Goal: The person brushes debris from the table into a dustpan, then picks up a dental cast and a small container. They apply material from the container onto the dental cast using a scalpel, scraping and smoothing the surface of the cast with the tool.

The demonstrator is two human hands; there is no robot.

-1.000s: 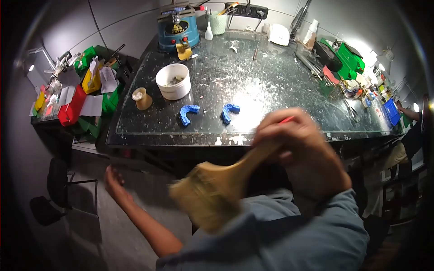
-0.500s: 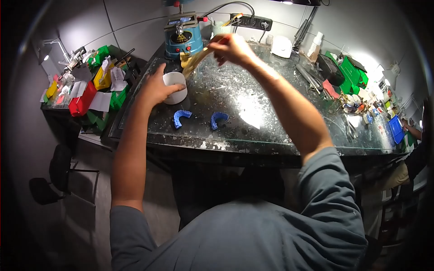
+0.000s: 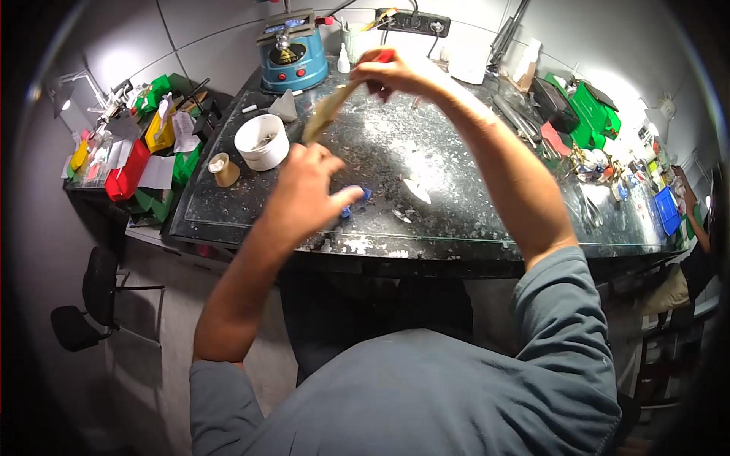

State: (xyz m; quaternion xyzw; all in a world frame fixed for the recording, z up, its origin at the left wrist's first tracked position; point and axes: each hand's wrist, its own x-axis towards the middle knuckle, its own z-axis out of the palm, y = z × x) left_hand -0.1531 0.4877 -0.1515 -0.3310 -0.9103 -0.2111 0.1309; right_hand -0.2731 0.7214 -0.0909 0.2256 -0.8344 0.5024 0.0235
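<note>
My right hand (image 3: 384, 72) is closed around the red handle of a spatula (image 3: 328, 112). Its long yellowish blade is blurred and slants down to the left. Below it, my left hand (image 3: 303, 194) is open, thumb and fingers apart, over the near part of the bench. A blue dental-arch piece (image 3: 356, 204) shows partly beside the left thumb. A second arch piece is not visible. To the left of the hand stands a white cup (image 3: 265, 157) with some greyish matter inside. Next to it is a small beige pot (image 3: 223, 173) holding something white.
A blue machine (image 3: 293, 70) stands at the back left, near a small white bottle (image 3: 344, 59) and a power strip (image 3: 413, 23). Green bins (image 3: 593, 121) and loose tools lie to the right. Red and yellow bins (image 3: 134, 169) fill a side surface. Another person's arm shows far right.
My left hand has let go of the white cup and moved right and nearer, over the blue arch pieces. The cup sits further left. The spatula stays in my right hand.
</note>
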